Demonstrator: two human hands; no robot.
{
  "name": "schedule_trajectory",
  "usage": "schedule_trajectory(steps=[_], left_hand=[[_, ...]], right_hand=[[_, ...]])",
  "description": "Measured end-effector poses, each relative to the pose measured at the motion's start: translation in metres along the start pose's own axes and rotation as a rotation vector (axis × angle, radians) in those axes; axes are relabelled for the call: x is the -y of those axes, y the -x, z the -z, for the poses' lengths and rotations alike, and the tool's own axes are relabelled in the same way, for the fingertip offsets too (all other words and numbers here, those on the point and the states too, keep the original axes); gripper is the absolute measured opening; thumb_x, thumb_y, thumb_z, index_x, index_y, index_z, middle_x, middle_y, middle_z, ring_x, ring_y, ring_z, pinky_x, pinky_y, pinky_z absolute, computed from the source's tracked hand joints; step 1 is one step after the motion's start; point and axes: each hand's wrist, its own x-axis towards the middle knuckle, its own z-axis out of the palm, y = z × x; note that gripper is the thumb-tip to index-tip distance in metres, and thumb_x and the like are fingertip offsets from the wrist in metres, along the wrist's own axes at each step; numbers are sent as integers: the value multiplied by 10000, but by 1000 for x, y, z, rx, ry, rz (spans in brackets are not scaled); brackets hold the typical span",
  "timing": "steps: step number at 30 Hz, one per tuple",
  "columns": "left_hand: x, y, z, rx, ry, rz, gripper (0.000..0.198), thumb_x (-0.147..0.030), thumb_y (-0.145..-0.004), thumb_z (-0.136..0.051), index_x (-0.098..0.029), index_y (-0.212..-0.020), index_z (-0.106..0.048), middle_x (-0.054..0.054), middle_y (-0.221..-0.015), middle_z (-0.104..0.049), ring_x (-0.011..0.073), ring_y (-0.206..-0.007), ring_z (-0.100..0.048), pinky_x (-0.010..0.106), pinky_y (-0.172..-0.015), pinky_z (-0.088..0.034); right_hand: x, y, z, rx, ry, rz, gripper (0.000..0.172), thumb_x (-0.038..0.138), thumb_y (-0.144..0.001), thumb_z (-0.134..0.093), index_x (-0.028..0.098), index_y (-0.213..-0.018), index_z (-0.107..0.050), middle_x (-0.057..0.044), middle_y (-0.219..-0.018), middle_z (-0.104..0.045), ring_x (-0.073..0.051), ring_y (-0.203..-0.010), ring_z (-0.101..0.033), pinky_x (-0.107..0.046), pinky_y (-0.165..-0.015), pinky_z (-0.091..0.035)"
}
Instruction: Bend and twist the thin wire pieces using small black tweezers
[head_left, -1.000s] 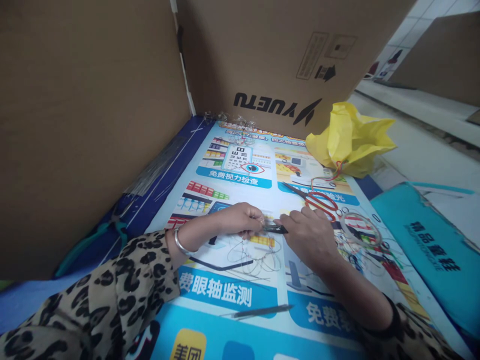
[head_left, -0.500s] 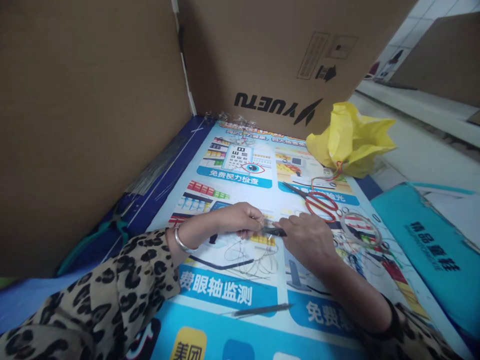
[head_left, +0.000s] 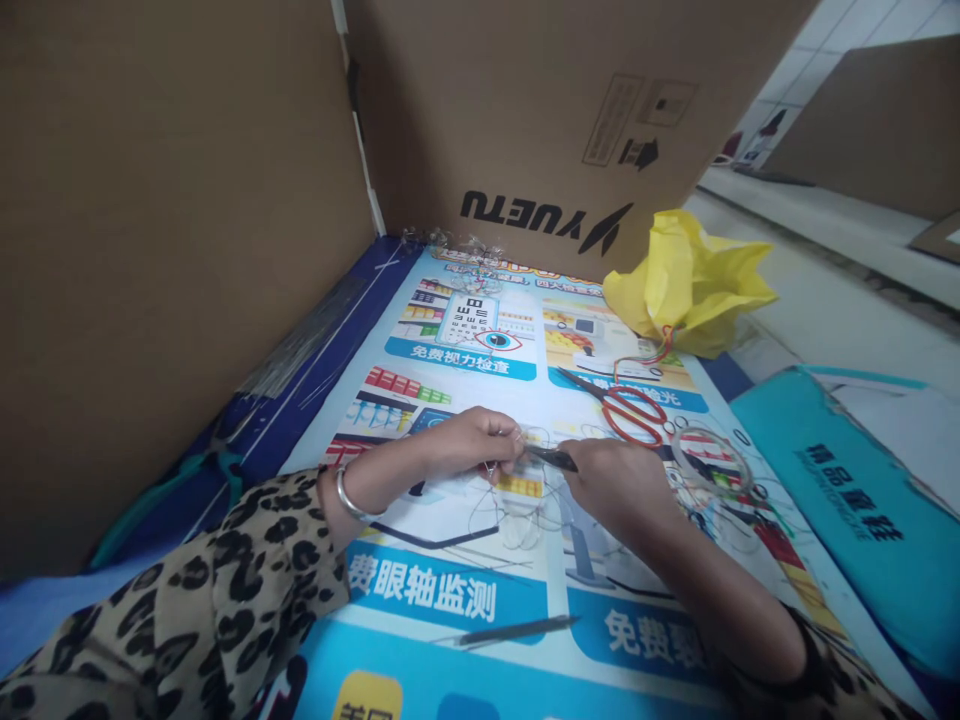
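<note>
My left hand (head_left: 487,442) is closed, pinching a fine wire piece (head_left: 536,530) whose thin loops spread below the fingers over the printed sheet. My right hand (head_left: 619,485) is wrapped around pliers; only their dark jaws (head_left: 551,457) show, the handles being hidden in the palm. The jaw tips point left and meet the work at my left fingertips. Whether they grip the wire there is too small to tell. Beyond my right hand lie red-handled scissors (head_left: 634,416) and a ring-shaped wire coil (head_left: 712,462).
Cardboard walls (head_left: 525,120) stand at the left and back. Teal-handled pliers (head_left: 217,465) and thin wires (head_left: 300,345) lie left. A yellow bag (head_left: 690,280) and a teal pouch (head_left: 847,510) are at right. Dark thin rods (head_left: 517,631) lie in front; wire pieces (head_left: 476,260) sit far back.
The view has shifted slightly, moving the surroundings a little left. The pliers' jaws remain at my left fingertips, and the wire loops hang in a different position.
</note>
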Motion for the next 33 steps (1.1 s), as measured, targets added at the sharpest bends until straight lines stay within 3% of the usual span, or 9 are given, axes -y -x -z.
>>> schedule_trajectory(steps=[7, 16, 24, 33], left_hand=[[1, -1, -4, -41, 30, -5, 177, -291, -729, -591, -129, -669, -553, -20, -586, -552, 51, -475, -485, 185, -471, -387], [-1, 0, -3, -65, -42, 19, 192, -311, -730, -574, -133, -663, -551, -30, -531, -521, 49, -429, -454, 177, -439, -390], [2, -2, 0, -56, -78, 2, 176, -315, -729, -566, -140, -701, -562, -41, -525, -516, 47, -419, -449, 171, -429, -367], [1, -1, -3, -83, -119, 7, 242, -378, -745, -560, -152, -663, -530, -41, -552, -526, 38, -411, -438, 171, -432, -348]], right_hand=[[-1, -2, 5, 91, -43, -8, 217, 253, -790, -427, 252, -794, -645, -26, -762, -679, -165, -662, -593, -254, -512, -236], [-6, -4, -4, 3, -104, 30, 216, 215, -773, -438, 254, -782, -651, -14, -773, -669, -164, -734, -582, -259, -573, -279], [-8, -2, -9, -173, -26, 114, 218, 178, -754, -462, 229, -826, -662, -31, -740, -646, -181, -720, -549, -294, -629, -272], [-6, 1, -2, -194, 54, 118, 179, 153, -761, -465, 195, -775, -639, -54, -678, -623, -180, -658, -531, -312, -589, -221]])
